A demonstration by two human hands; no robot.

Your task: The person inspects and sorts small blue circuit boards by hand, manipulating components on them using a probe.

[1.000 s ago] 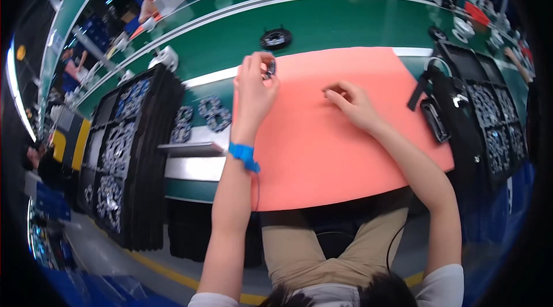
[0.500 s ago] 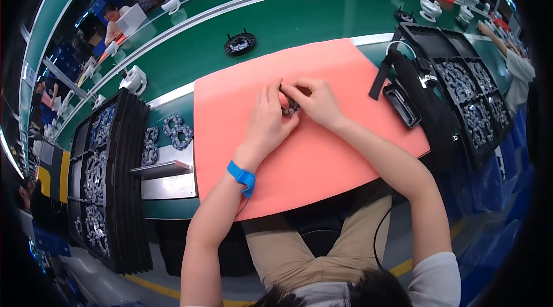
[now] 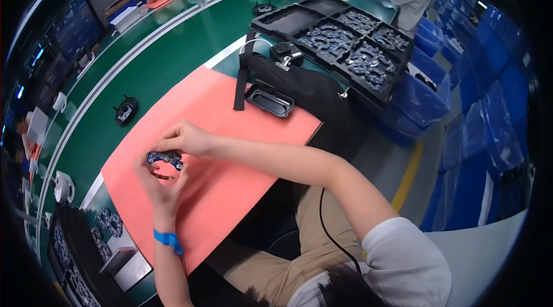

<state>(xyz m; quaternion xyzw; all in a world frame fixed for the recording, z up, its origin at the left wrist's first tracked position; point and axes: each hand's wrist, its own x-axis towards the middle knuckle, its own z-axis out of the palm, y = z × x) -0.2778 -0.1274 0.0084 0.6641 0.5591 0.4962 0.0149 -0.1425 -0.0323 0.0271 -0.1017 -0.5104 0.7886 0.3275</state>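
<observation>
Above the salmon-pink mat, both hands grip a curved blue circuit board with small components on it. My left hand, with a blue wrist strap below it, holds the board's left end and curls its thumb up to the right end. My right hand pinches the upper edge from above. A narrow brownish strip shows just below the board inside the left hand; I cannot tell whether it is joined to the board.
Right of the mat, a black tray carries many boards in compartments. An open black case sits on the mat's far-right part. Stacked trays and a metal block are at lower left. A round black part rests on the green conveyor.
My view has swung to the right, bringing more of the right tray and blue bins into sight. The board now shows its component side, still held in both hands.
</observation>
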